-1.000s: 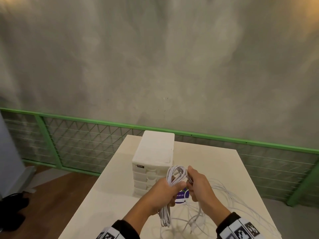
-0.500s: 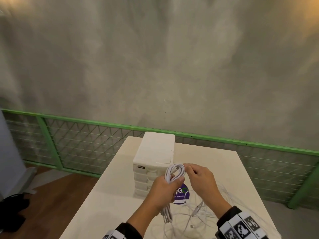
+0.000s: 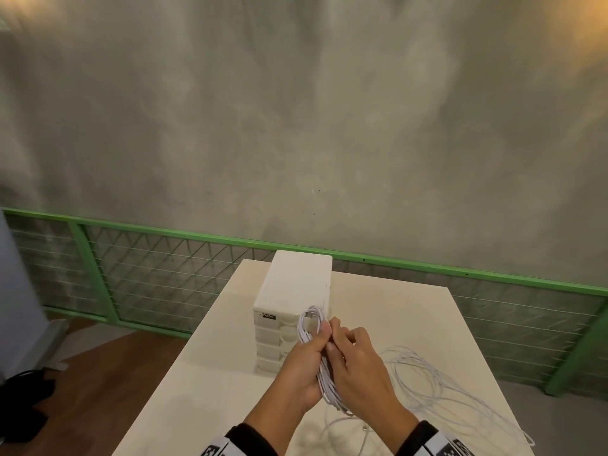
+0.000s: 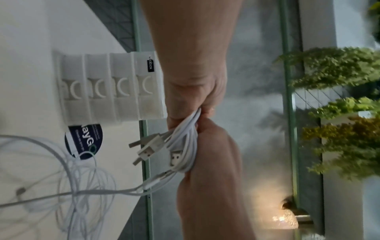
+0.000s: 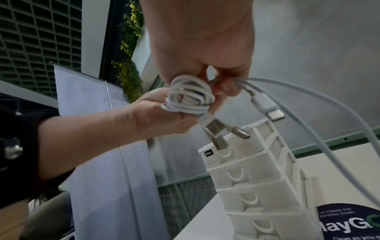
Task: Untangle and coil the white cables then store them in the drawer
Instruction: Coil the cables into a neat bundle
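Note:
My left hand point(image 3: 301, 363) grips a coil of white cables point(image 3: 312, 327) upright, just in front of the white drawer unit point(image 3: 292, 291). In the left wrist view the coil point(image 4: 185, 142) shows several USB plugs sticking out. My right hand point(image 3: 350, 357) presses against the coil from the right, and its fingers point(image 5: 224, 86) pinch white strands point(image 5: 308, 116) that trail off toward the table. Loose white cable loops point(image 3: 427, 386) lie on the table to the right. The unit's drawers point(image 5: 246, 177) are all closed.
The pale table point(image 3: 217, 357) ends close on the left over a wooden floor. A round dark blue sticker point(image 4: 84, 141) lies beside the unit's base. A green railing point(image 3: 164, 235) with mesh runs behind the table, before a grey wall.
My right hand, which pinched a strand slightly apart from the loop's top, has closed in against the coil. My left hand kept hold of the coil throughout.

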Demonstrator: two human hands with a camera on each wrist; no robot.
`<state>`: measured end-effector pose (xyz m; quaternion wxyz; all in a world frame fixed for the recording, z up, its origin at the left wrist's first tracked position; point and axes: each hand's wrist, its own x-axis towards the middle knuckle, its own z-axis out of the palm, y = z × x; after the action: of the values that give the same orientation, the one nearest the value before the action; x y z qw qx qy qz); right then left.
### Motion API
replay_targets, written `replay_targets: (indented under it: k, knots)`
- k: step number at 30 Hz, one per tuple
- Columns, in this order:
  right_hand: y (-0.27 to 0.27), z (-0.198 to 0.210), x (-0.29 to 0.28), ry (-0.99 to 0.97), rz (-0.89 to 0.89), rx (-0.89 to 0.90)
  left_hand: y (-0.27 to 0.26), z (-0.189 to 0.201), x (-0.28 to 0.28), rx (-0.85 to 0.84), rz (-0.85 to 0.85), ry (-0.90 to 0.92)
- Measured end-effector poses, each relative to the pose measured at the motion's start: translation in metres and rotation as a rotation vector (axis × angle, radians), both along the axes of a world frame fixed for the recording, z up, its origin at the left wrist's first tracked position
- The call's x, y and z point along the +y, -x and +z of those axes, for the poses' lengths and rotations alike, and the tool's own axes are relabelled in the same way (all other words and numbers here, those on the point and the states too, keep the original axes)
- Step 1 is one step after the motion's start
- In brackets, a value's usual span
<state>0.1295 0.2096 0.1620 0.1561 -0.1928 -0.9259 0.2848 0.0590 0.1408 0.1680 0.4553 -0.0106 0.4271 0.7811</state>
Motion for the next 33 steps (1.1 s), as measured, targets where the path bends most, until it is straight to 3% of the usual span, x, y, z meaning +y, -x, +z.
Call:
replay_targets:
  k: [3, 7, 12, 16, 21, 25, 29, 33]
  knots:
    - [-0.006, 0.001, -0.006, -0.035, 0.007, 0.059, 0.001, -0.001, 0.003, -0.107, 0.048, -0.084]
    - [-0.013, 0.008, -0.012, 0.092, -0.103, 0.137, 0.003, -0.004, 0.005, -0.184, 0.073, -0.233]
    - [-0.015, 0.017, -0.015, 0.120, -0.131, -0.030, 0.003, -0.002, 0.004, -0.166, 0.091, -0.358]
    - [-0.014, 0.020, -0.011, 0.167, -0.035, -0.233, -0.001, 0.009, 0.001, -0.119, 0.097, -0.374]
    - [-0.014, 0.026, -0.001, 0.344, 0.037, -0.196, 0.000, 0.009, -0.003, -0.095, 0.074, -0.313]
    - [-0.016, 0.029, -0.003, 0.476, 0.075, -0.187, -0.002, 0.010, -0.001, 0.134, 0.072, -0.153]
    - [-0.012, 0.020, 0.001, 0.284, 0.029, -0.146, -0.003, 0.011, 0.003, 0.327, 0.079, 0.027]
    - [-0.008, 0.010, 0.003, 0.130, -0.078, -0.187, -0.006, 0.009, 0.009, 0.246, 0.146, -0.025]
